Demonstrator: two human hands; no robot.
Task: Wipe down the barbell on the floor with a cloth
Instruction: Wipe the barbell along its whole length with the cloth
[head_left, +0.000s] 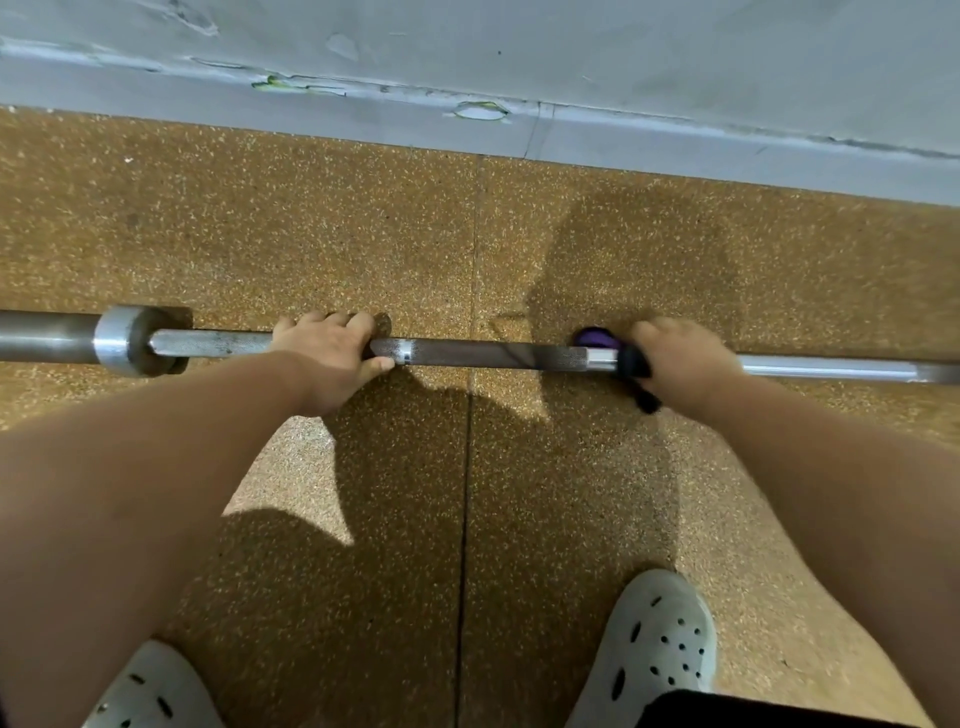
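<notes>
On the floor | left hand grip curled round barbell | right hand grip clamps cloth

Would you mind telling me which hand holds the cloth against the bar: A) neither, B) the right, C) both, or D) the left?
B: the right hand wraps the dark purple cloth round the bar, while the left hand grips bare steel.
</notes>
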